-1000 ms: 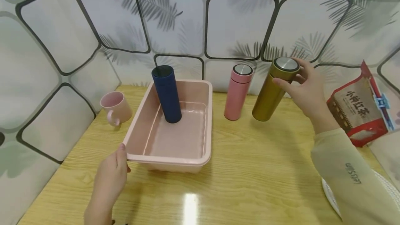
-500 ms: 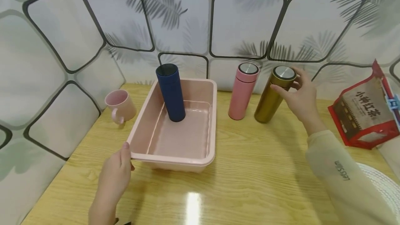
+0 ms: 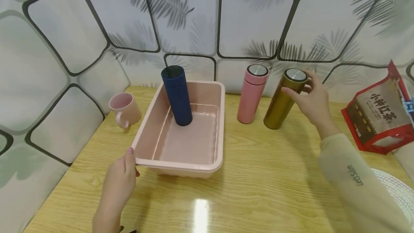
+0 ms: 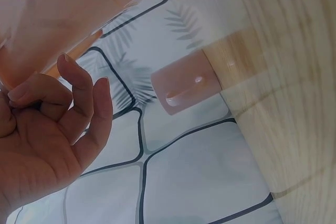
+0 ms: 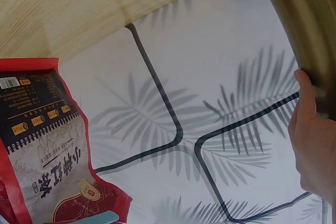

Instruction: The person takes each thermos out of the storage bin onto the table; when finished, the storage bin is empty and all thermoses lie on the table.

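Observation:
In the head view, my left hand [image 3: 119, 179] pinches the rim of a pink plastic tub [image 3: 187, 166] at its near left corner. A dark blue thermos bottle [image 3: 178, 96] stands inside the tub, toward its back left. My right hand [image 3: 312, 100] grips a gold thermos bottle [image 3: 279, 109] from the right, just under its steel lid. The gold bottle's base appears to rest on the table. A pink thermos bottle [image 3: 251, 98] stands apart on its left. In the right wrist view, the thumb [image 5: 307, 95] lies along the gold bottle.
Left of the tub is a pink mug [image 3: 125, 110]. A red and grey tea bag [image 3: 376, 112] with a blue clip stands at the right. Beside the right sleeve lies a white woven mat [image 3: 392, 190]. A patterned wall covering [image 3: 255, 24] rises behind the wooden table [image 3: 258, 190].
My right hand has lowered the gold bottle and brought it slightly nearer the pink bottle. The head view has shifted a little. My left hand keeps its hold on the tub.

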Tool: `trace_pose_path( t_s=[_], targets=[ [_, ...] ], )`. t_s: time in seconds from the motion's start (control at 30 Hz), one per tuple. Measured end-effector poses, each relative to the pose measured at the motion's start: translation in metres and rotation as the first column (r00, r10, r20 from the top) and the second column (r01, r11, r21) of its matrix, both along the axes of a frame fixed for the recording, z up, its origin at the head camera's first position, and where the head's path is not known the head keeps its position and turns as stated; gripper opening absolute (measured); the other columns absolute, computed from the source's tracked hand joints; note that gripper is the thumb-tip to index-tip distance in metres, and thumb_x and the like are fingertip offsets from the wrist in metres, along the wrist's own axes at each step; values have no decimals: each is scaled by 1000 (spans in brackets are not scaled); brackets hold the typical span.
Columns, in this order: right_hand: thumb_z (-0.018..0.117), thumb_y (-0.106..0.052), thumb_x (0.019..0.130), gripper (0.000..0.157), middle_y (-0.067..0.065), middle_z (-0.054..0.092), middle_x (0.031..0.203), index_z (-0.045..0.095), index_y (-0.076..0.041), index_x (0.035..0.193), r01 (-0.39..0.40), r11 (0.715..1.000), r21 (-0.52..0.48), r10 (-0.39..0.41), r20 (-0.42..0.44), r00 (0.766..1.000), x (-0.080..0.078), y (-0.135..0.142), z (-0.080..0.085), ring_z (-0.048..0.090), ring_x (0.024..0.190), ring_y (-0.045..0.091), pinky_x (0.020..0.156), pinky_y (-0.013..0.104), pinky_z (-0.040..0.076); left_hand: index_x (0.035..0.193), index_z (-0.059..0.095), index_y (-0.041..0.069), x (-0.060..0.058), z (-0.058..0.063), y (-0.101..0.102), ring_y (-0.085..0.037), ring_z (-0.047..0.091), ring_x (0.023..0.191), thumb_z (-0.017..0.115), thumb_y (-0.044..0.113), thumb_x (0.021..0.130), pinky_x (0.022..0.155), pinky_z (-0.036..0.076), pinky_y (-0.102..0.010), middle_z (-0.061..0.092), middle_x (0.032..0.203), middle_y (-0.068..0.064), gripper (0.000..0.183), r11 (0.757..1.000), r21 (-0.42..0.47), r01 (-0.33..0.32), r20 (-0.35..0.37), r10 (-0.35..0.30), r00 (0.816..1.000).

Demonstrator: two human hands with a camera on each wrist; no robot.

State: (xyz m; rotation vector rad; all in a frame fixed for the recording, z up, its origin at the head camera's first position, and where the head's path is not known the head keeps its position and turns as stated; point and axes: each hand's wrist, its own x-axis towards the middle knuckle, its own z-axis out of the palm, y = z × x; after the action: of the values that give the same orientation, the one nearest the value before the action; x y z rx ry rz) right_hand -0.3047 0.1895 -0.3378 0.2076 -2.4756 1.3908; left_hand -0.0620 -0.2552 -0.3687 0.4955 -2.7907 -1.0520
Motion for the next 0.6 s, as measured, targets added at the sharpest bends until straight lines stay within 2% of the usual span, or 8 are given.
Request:
trace_pose_path(
  t_s=[0.2,0.27,0.37,0.43,0.47,0.5,0.53,0.6],
  targets=[
    [77,-38,86,79,15,47,138,34,-24,150,-28,1000,0,28,33,999,-1,0,2,50,123,36,83,31,47,85,58,-3,1,-2,0,-22,49,59,16,30,109,52,40,-36,58,70,-7,59,1000,5,-1,-10,1,1000],
    [76,-40,86,92,18,35,149,18,-24,156,-41,999,-32,43,84,995,0,-2,4,42,132,37,94,41,45,85,58,-3,2,-2,0,-22,48,59,16,31,109,52,40,-36,58,70,-7,59,1000,6,-4,-14,4,1000],
    [73,-45,86,114,9,-2,163,-14,-25,156,-11,997,-72,17,84,996,8,-12,8,10,148,25,114,47,19,89,59,-4,4,-1,2,-22,48,59,15,33,109,52,40,-36,58,71,-8,61,1000,18,-10,-8,10,1000],
    [73,-44,87,121,2,-21,161,-28,-22,151,5,994,-111,-7,-19,1000,23,-27,17,-8,147,13,115,38,1,92,59,-5,6,0,3,-23,47,58,15,34,108,52,40,-36,57,71,-9,62,1000,25,-16,-8,16,1000],
    [73,-42,87,121,2,-25,160,-27,-17,151,1,992,-127,-17,-121,993,33,-38,23,-12,146,10,114,34,-3,96,60,-6,7,0,3,-23,47,58,15,35,108,52,40,-36,57,71,-9,63,999,31,-18,-4,18,1000],
    [71,-43,87,118,4,-22,160,-22,-10,153,-7,992,-125,-25,-250,968,42,-51,29,-13,145,9,114,31,-4,99,61,-7,7,0,4,-23,46,58,15,36,108,52,40,-36,57,72,-10,64,999,35,-18,-1,19,1000],
    [70,-44,87,115,8,-16,162,-14,-2,153,-32,991,-127,-20,-390,921,48,-64,35,-8,146,9,114,31,-2,103,61,-8,8,0,4,-24,46,58,14,37,108,52,40,-36,57,72,-10,65,999,37,-18,1,18,1000],
    [69,-48,87,111,19,-1,161,0,14,148,-108,989,-100,26,-607,794,59,-94,49,1,148,17,116,34,2,107,61,-9,8,1,6,-24,46,58,15,38,108,52,40,-36,56,72,-10,66,999,42,-11,-3,11,1000]
  ],
)
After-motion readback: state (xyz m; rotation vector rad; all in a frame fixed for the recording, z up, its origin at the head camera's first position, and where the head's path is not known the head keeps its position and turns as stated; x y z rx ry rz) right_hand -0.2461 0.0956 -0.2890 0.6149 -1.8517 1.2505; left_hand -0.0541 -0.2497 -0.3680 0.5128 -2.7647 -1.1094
